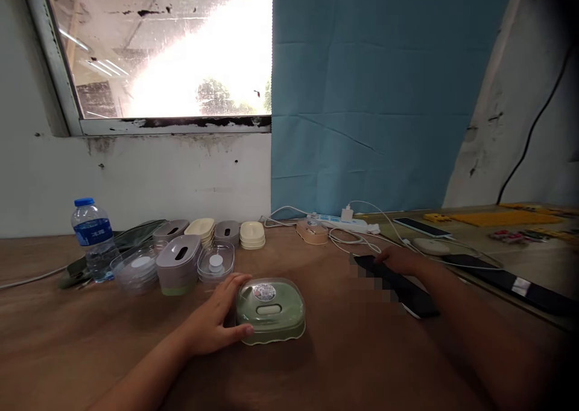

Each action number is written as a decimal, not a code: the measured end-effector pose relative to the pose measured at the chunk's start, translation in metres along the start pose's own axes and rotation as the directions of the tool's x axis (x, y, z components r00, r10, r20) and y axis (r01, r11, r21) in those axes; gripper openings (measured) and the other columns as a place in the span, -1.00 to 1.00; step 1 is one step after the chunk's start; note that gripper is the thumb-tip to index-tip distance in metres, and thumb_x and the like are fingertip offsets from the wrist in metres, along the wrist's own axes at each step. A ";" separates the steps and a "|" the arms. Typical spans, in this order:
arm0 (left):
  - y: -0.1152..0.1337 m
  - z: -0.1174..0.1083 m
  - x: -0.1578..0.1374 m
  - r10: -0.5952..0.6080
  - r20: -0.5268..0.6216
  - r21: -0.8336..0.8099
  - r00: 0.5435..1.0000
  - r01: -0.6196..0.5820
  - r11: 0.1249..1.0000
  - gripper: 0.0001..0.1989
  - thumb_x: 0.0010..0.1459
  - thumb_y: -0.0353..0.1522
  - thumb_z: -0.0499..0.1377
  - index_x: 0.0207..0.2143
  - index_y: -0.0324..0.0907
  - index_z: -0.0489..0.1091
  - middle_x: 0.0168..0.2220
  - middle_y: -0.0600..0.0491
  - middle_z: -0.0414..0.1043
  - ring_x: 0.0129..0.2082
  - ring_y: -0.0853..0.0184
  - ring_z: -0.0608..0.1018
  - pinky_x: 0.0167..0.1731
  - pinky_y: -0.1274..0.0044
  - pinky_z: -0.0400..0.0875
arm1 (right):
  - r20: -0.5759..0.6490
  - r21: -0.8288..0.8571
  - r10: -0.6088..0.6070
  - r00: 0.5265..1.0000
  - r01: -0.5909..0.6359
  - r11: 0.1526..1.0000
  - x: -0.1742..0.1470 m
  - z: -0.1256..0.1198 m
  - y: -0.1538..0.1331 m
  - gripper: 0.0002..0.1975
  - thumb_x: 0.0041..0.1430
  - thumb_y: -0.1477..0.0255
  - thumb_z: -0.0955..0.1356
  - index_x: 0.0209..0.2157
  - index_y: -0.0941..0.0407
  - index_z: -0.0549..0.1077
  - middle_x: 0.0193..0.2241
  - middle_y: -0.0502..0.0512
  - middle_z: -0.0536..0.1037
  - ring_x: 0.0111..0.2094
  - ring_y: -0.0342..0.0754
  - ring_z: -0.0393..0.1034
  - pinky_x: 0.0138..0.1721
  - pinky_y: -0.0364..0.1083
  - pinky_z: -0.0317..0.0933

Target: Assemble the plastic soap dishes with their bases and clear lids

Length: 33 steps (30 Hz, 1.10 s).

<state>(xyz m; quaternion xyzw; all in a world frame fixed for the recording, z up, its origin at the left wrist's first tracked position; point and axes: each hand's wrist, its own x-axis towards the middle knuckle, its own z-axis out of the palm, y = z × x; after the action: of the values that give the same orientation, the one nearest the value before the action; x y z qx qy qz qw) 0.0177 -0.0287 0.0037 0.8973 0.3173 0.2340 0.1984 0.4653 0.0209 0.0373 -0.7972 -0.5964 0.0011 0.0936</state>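
A green lidded plastic box [271, 308], with a clear cover, a round sticker and an oval slot on top, sits on the brown table. My left hand [215, 320] grips its left side, thumb at the front and fingers towards the back. Farther right, my right hand [400, 260] is closed at the far right edge of a long black phone [402, 287], which looks slightly tilted. Part of the phone's left side is blurred into blocks. The fingers of this hand are partly hidden, and its forearm comes in from the lower right.
Grey tubs [178, 257], clear lids [138, 269] and cream containers [252, 235] stand back left beside a water bottle [94, 239]. A beige lidded box [312, 232] sits near a white power strip [339, 222] with loose cables. Another phone [420, 227] lies at the right.
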 end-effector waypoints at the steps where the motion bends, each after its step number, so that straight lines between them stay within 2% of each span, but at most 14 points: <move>1: 0.000 0.000 0.000 0.010 -0.002 0.026 1.000 -0.010 1.000 -0.30 0.05 -0.13 0.10 0.16 -0.09 -0.16 0.17 -0.09 -0.06 0.17 0.08 0.03 0.10 0.25 0.03 | 0.027 -0.002 -0.006 1.000 0.006 1.000 -0.001 -0.001 -0.001 -0.81 0.18 0.41 0.26 -0.19 0.18 0.37 -0.22 0.10 0.43 -0.28 -0.10 0.37 -0.28 -0.06 0.30; 3: 0.001 -0.001 -0.001 0.035 -0.008 0.063 0.999 -0.034 0.997 -0.29 0.04 -0.13 0.11 0.16 -0.09 -0.15 0.16 -0.10 -0.06 0.16 0.08 0.03 0.10 0.25 0.03 | 0.067 -0.011 -0.026 0.997 0.027 1.000 -0.004 -0.006 -0.005 -0.86 0.13 0.52 0.27 -0.28 0.20 0.45 -0.30 0.16 0.47 -0.29 -0.04 0.38 -0.27 -0.08 0.25; 5: 0.005 -0.004 0.000 0.068 -0.019 0.082 0.998 -0.066 0.994 -0.30 0.02 -0.13 0.12 0.15 -0.10 -0.11 0.15 -0.11 -0.05 0.14 0.09 0.07 0.08 0.27 0.07 | 0.023 -0.017 -0.073 0.997 0.073 0.997 -0.008 -0.011 -0.012 -0.78 0.07 0.62 0.24 -0.31 0.23 0.50 -0.33 0.26 0.47 -0.25 0.07 0.37 -0.23 -0.05 0.19; 7: 0.009 -0.007 0.001 0.121 -0.021 0.093 0.992 -0.119 0.989 -0.33 0.01 -0.14 0.13 0.12 -0.12 -0.04 0.12 -0.12 0.01 0.11 0.11 0.13 0.07 0.29 0.11 | -0.037 -0.021 -0.152 0.988 0.151 0.988 -0.014 -0.014 -0.025 -0.70 0.04 0.63 0.22 -0.23 0.22 0.50 -0.29 0.30 0.44 -0.18 0.12 0.33 -0.17 -0.03 0.14; 9: 0.013 -0.010 0.002 0.183 -0.003 0.112 0.983 -0.182 0.977 -0.38 -0.02 -0.17 0.16 0.08 -0.13 0.06 0.09 -0.12 0.08 0.08 0.12 0.18 0.06 0.28 0.11 | -0.065 0.006 -0.302 0.951 0.303 0.953 -0.026 -0.011 -0.045 -0.64 0.03 0.60 0.22 -0.13 0.15 0.45 -0.22 0.24 0.39 -0.15 0.08 0.30 -0.11 -0.05 0.12; 10: 0.014 -0.012 0.003 0.210 0.008 0.124 0.978 -0.210 0.970 -0.39 -0.04 -0.19 0.17 0.06 -0.13 0.10 0.07 -0.12 0.11 0.07 0.12 0.20 0.06 0.26 0.10 | -0.062 0.036 -0.402 0.914 0.404 0.914 -0.034 -0.008 -0.057 -0.62 0.01 0.58 0.24 -0.11 0.10 0.44 -0.19 0.18 0.37 -0.13 0.04 0.29 -0.08 -0.07 0.12; 12: 0.014 -0.014 0.003 0.251 0.024 0.144 0.968 -0.251 0.957 -0.41 -0.08 -0.24 0.21 0.03 -0.12 0.16 0.06 -0.10 0.16 0.06 0.13 0.22 0.08 0.25 0.07 | -0.089 0.218 -0.691 0.717 0.691 0.689 -0.055 -0.001 -0.083 -0.55 -0.03 0.57 0.26 -0.05 0.06 0.38 -0.15 0.14 0.33 -0.11 0.03 0.27 -0.05 -0.05 0.13; 14: 0.011 -0.014 0.003 0.269 0.010 0.144 0.963 -0.267 0.953 -0.43 -0.09 -0.30 0.22 0.02 -0.12 0.18 0.05 -0.08 0.19 0.07 0.15 0.21 0.08 0.28 0.10 | -0.060 0.379 -0.818 0.572 0.771 0.512 -0.078 0.009 -0.109 -0.47 -0.02 0.51 0.29 0.04 -0.03 0.26 -0.05 0.09 0.27 -0.06 0.03 0.24 -0.03 -0.03 0.14; 15: 0.009 -0.013 0.003 0.272 -0.003 0.136 0.962 -0.269 0.954 -0.44 -0.09 -0.32 0.21 0.01 -0.11 0.19 0.05 -0.07 0.21 0.08 0.16 0.21 0.07 0.30 0.12 | -0.041 0.430 -0.848 0.528 0.776 0.462 -0.088 0.014 -0.120 -0.42 -0.05 0.45 0.33 0.08 -0.04 0.21 -0.01 0.09 0.24 -0.03 0.05 0.21 -0.02 -0.01 0.13; 16: 0.007 -0.013 0.003 0.273 -0.019 0.124 0.962 -0.269 0.955 -0.46 -0.09 -0.34 0.21 0.00 -0.11 0.21 0.04 -0.06 0.23 0.08 0.17 0.22 0.06 0.32 0.15 | -0.035 0.465 -0.859 0.510 0.769 0.438 -0.097 0.018 -0.129 -0.31 -0.09 0.39 0.37 0.12 -0.02 0.13 0.04 0.11 0.19 0.01 0.09 0.17 0.01 0.01 0.10; 19: 0.002 -0.010 0.003 0.278 -0.060 0.084 0.959 -0.273 0.958 -0.48 -0.11 -0.36 0.23 -0.02 -0.12 0.25 0.01 -0.06 0.27 0.07 0.19 0.25 0.04 0.35 0.20 | -0.025 0.534 -0.866 0.500 0.738 0.411 -0.108 0.031 -0.143 -0.14 -0.16 0.25 0.41 0.17 0.02 0.00 0.11 0.18 0.10 0.07 0.14 0.09 0.05 0.07 0.05; 25: 0.004 -0.004 0.004 0.244 -0.162 0.013 0.956 -0.245 0.969 -0.52 -0.09 -0.31 0.24 -0.06 -0.13 0.29 -0.01 -0.09 0.29 0.00 0.21 0.35 -0.01 0.38 0.27 | -0.189 0.629 -0.851 0.489 0.726 0.277 -0.096 0.044 -0.138 -0.28 -0.09 0.20 0.39 0.11 0.05 0.12 0.06 0.20 0.18 0.07 0.12 0.10 0.06 0.08 0.03; 29: 0.010 -0.001 0.006 0.237 -0.275 -0.005 0.932 -0.248 0.969 -0.57 -0.03 -0.32 0.20 -0.05 -0.13 0.27 -0.01 -0.08 0.29 0.00 0.22 0.35 0.00 0.37 0.27 | -0.332 0.656 -0.781 0.528 0.725 0.211 -0.091 0.046 -0.137 -0.35 -0.06 0.19 0.38 0.07 0.05 0.18 0.02 0.20 0.25 0.03 0.11 0.16 0.01 0.05 0.11; 33: 0.017 0.000 0.006 0.283 -0.315 -0.019 0.906 -0.305 0.952 -0.56 -0.02 -0.36 0.21 -0.04 -0.12 0.23 -0.02 -0.07 0.30 -0.01 0.22 0.35 -0.03 0.38 0.30 | -0.457 0.663 -0.661 0.595 0.723 0.193 -0.092 0.045 -0.140 -0.64 0.04 0.24 0.33 -0.11 0.05 0.36 -0.18 0.13 0.41 -0.17 0.02 0.33 -0.20 -0.07 0.27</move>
<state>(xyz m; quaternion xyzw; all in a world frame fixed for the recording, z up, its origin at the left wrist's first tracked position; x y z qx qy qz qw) 0.0296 -0.0367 0.0140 0.8799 0.1974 0.4092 0.1392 0.3007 -0.0220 0.0044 -0.3056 -0.8141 0.1994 0.4517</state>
